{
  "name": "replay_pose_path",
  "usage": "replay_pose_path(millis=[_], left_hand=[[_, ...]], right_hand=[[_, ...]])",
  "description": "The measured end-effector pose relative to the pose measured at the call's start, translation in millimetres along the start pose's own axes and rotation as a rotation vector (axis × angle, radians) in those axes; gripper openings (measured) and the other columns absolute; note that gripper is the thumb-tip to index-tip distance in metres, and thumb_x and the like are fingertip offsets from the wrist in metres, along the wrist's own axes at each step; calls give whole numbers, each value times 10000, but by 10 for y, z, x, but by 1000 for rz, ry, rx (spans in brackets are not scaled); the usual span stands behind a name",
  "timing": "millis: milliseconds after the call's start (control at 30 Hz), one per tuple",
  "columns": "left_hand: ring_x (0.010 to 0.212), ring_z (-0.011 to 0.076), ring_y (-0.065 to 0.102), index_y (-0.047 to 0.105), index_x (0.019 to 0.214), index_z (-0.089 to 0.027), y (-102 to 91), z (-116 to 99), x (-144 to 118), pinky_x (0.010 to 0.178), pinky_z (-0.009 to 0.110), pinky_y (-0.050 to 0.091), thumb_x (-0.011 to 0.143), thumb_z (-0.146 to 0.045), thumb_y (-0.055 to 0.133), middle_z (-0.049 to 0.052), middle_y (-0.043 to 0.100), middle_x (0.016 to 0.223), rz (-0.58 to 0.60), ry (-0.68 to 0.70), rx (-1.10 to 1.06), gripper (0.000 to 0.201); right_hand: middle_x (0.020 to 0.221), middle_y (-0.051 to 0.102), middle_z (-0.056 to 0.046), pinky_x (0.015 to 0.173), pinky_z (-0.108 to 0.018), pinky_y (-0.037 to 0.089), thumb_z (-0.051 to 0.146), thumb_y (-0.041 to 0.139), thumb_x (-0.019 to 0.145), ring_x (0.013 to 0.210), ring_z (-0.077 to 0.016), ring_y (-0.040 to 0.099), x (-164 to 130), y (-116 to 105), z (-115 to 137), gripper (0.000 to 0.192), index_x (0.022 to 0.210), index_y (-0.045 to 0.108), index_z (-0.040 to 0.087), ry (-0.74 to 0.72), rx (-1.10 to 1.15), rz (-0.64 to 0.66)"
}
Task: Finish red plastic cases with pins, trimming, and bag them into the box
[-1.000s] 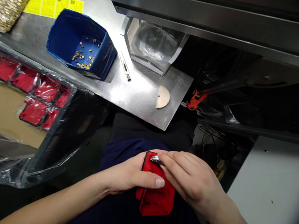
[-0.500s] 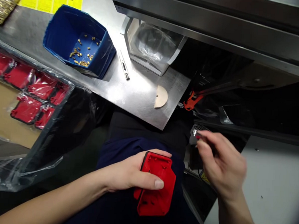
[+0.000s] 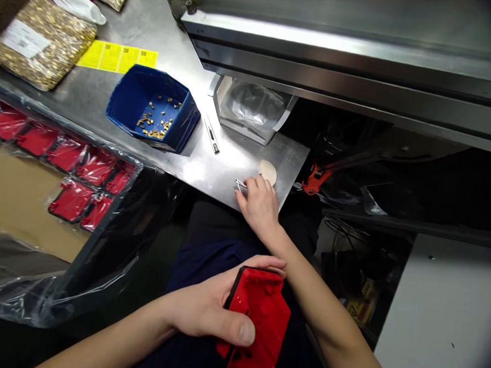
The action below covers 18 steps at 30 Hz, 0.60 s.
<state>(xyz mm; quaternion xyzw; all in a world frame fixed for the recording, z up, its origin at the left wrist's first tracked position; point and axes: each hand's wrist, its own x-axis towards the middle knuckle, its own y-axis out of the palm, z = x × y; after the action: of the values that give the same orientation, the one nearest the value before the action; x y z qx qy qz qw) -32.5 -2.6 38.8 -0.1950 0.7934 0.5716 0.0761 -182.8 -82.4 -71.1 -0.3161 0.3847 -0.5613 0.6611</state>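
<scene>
- The red plastic part (image 3: 268, 311) sits in the left hand (image 3: 206, 314), close to the lap; the thumb presses on its inner side and the fingers wrap behind its far end.
- Its long axis runs roughly away from the body, slightly tilted, with the hollow side facing up and to the right of the left thumb; its near end meets the bottom edge of the view.
- The right hand (image 3: 261, 207) is well apart from that part, beyond the left hand, down at the near edge of the counter (image 3: 224, 169).
- A small metal tool (image 3: 240, 184) lies between the right thumb and forefinger, its forked tip pointing left; whether they pinch it firmly or only rest around it, I cannot tell.
- So the left hand is nearest the red part, the right hand nearest the tool, and the gap between the two things runs outward from the lap.
- The right forearm passes just beside the red part, on its right.
- A pale half-disc (image 3: 267, 169) lies just beyond the right fingertips; contact is unclear.
- A utility knife (image 3: 212, 138) lies farther out, to the right hand's left.
</scene>
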Motion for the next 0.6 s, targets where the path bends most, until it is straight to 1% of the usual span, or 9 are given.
replay_pose_path(millis=[100,167,267,333,367,400,500,533,600], left_hand=[[1021,225,638,416,1449,-257,43,-52,-67,887,345,501,797,-546,845,100,630,1215,-123,63,94,832],[1029,231,634,446,1388,-253,10,-76,-106,892,351,504,823,-580,805,97,620,1226,-271,156,187,745],[1057,250,634,449,1355,-252,-134,-70,-138,949,397,495,873,-609,735,89,627,1219,-559,248,362,664],[1056,257,634,447,1347,-251,-244,-44,-130,977,428,484,904,-617,686,78,642,1176,-745,243,484,622],[1063,260,631,446,1345,-252,-289,-30,-113,989,440,478,924,-621,654,76,641,1173,-821,231,546,598],[1082,264,625,447,1346,-252,-322,-19,-87,1008,451,469,943,-623,620,79,633,1191,-882,222,609,574],[1197,268,581,477,1338,-241,-359,-33,28,1091,453,421,998,-619,512,99,575,1316,-975,218,780,510],[1215,266,575,499,1320,-239,-358,-56,72,1100,443,416,1013,-617,476,96,571,1330,-970,214,811,487],[1188,260,602,548,1288,-251,-353,-124,153,1076,423,440,1041,-610,402,72,620,1278,-908,181,822,460]], right_hand=[[1147,643,-172,968,-468,481,271,691,944,1108,-340,587,390,125,137,228,1132,654,148,-23,17,-2],[1182,632,-160,925,-426,505,286,689,953,1087,-311,607,402,77,162,262,1174,633,157,-43,71,-6],[1113,649,-89,861,-318,521,293,499,1062,1005,-209,644,25,-189,119,163,1118,623,204,-73,187,-23],[935,648,-47,800,-293,511,266,363,1102,894,-176,641,-376,-422,58,278,981,608,216,-71,268,-48],[888,644,-35,786,-302,499,290,389,1099,860,-177,633,-581,-526,30,278,946,611,223,-84,385,-54],[907,660,-35,800,-321,491,333,414,1094,878,-187,632,-772,-610,9,270,965,629,231,-142,464,9],[1035,699,-69,883,-398,469,440,550,1036,972,-242,630,-1181,-699,1,253,1125,649,224,-320,488,224],[1025,704,-73,887,-408,464,417,584,1022,962,-247,632,-1252,-680,10,234,1125,648,216,-348,467,248],[939,707,-61,843,-393,468,328,614,1010,887,-232,639,-1313,-611,23,134,1058,654,209,-360,461,212]])
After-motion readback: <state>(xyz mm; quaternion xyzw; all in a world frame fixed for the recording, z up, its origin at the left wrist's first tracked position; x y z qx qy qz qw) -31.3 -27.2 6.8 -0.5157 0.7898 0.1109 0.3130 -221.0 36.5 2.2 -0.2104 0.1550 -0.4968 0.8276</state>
